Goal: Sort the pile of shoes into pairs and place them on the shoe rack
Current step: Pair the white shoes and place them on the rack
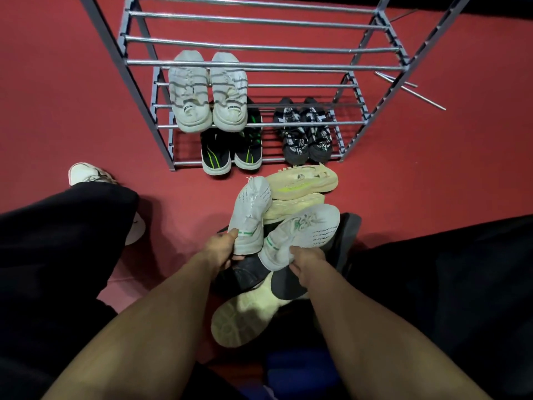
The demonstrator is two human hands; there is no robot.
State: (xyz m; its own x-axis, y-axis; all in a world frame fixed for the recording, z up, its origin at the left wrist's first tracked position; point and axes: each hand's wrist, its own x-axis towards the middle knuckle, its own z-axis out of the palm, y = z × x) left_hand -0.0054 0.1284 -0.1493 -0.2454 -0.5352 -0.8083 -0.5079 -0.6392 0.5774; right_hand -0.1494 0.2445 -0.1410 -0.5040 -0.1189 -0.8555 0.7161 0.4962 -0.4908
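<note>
A pale grey knit sneaker [250, 215] is gripped at its heel by the left hand [220, 249], toe pointing toward 12 o'clock, and its match, a second grey knit sneaker [300, 233], is gripped at the heel by the right hand [307, 262], toe angled toward 2 o'clock. The fingers of both hands are closed around the heel collars, thumbs on top, seemingly so that the two shoes can be lifted together as a pair. Both carry the same green heel stripe, which suggests the match has been made.

The rest of the pile lies at 6 o'clock beneath the hands: a cream sneaker sole-up [245, 319], dark shoes [248, 274], and at 1 o'clock two yellowish sneakers [302, 181] stacked on their sides.

The metal shoe rack [259, 64] stands at 12 o'clock on the red floor [432, 168]. A white pair [207, 93] is set on a middle tier, a black-and-green pair [230, 151] and a black-and-white patterned pair [305, 134] on the lowest, heels outward. Room is left on the middle tier at 1 o'clock, probably the likeliest spot for the held pair.
</note>
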